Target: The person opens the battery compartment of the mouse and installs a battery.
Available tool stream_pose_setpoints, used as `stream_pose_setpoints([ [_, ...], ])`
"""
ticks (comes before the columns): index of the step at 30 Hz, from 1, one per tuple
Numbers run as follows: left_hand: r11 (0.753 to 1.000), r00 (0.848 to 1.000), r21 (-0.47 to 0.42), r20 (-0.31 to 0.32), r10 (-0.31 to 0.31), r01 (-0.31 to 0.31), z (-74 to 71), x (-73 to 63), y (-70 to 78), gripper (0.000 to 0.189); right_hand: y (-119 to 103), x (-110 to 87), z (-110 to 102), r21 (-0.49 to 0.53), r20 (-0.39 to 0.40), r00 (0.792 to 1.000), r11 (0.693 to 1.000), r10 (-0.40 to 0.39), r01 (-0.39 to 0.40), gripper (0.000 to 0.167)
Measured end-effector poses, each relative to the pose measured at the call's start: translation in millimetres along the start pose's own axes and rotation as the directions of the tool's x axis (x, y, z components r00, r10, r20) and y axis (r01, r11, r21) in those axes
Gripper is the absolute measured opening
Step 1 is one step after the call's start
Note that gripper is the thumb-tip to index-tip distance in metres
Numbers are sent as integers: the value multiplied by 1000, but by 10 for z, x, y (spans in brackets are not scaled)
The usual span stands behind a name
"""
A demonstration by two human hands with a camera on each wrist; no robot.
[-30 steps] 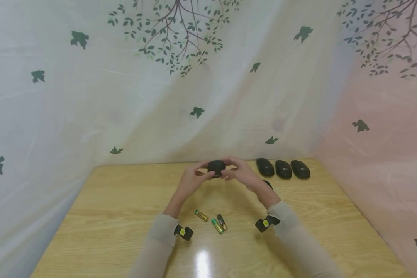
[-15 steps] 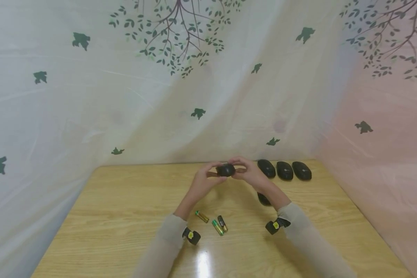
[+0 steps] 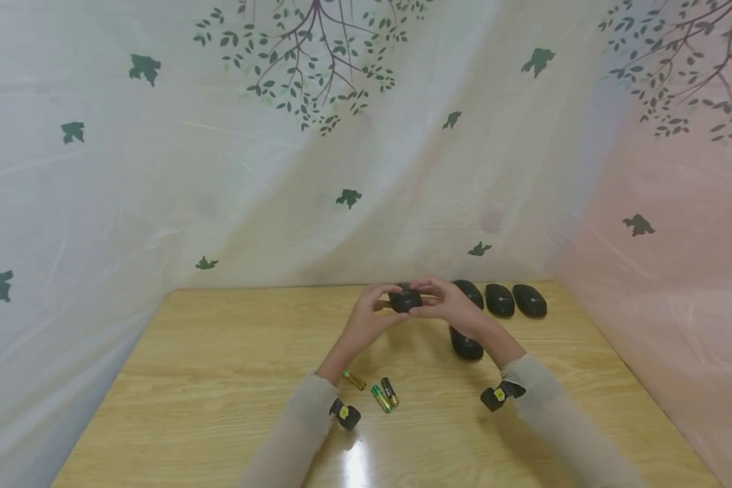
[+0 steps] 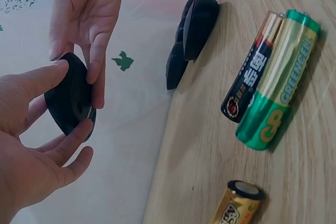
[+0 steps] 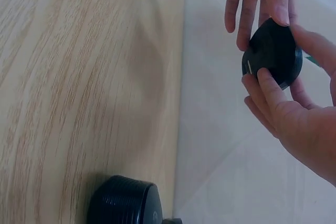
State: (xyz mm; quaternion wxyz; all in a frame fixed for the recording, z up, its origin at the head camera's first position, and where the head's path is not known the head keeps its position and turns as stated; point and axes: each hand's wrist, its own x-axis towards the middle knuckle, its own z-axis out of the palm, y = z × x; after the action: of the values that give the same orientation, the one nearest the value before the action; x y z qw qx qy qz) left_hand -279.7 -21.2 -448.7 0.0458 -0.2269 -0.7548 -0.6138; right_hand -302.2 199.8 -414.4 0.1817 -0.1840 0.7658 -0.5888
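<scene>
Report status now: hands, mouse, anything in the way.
Left hand and right hand gripping black mouse. Held above table. Batteries and other mice on table; nothing visibly blocking.

held mouse [image 3: 405,299]: partly covered by left hand [image 3: 366,318] and right hand [image 3: 451,308]. nearer loose mouse [image 3: 465,346]: upper part behind right forearm [image 3: 501,344]. gold battery [image 4: 236,208]: cut off by left wrist view's lower edge (one end unseen).
</scene>
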Motion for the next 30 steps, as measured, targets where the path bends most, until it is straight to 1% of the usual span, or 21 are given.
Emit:
stream_pose_setpoints([
  [4, 1000, 1000, 14, -10, -1, 1, 45, 9, 13, 47, -21, -37, -19, -2, -5, 1000, 1000, 0, 0, 61],
  [10, 999, 1000, 45, -11, -25, 25, 84, 19, 31, 50, -41, -72, -46, -10, -8, 1000, 1000, 12, -12, 72],
  [14, 997, 999, 65, -1, -46, 46, 106, 21, 42, 53, -15, -73, -74, -12, -4, 1000, 1000, -12, 12, 74],
  [18, 996, 998, 64, 2, -65, 65, 124, 24, 47, 56, 8, -64, -106, -32, 5, 999, 999, -41, 41, 77],
  [20, 996, 997, 61, 1, -71, 71, 132, 29, 46, 57, 11, -62, -116, -39, 8, 999, 998, -42, 42, 78],
  [23, 995, 998, 64, 0, -70, 70, 141, 36, 48, 58, 12, -66, -128, -45, 15, 999, 998, -34, 35, 80],
  [28, 996, 999, 76, -4, -50, 51, 173, 47, 40, 60, 18, -81, -151, -71, 19, 999, 997, -27, 28, 81],
  [30, 996, 998, 72, -7, -58, 59, 192, 51, 32, 60, 21, -86, -165, -85, 21, 999, 996, -26, 28, 82],
])
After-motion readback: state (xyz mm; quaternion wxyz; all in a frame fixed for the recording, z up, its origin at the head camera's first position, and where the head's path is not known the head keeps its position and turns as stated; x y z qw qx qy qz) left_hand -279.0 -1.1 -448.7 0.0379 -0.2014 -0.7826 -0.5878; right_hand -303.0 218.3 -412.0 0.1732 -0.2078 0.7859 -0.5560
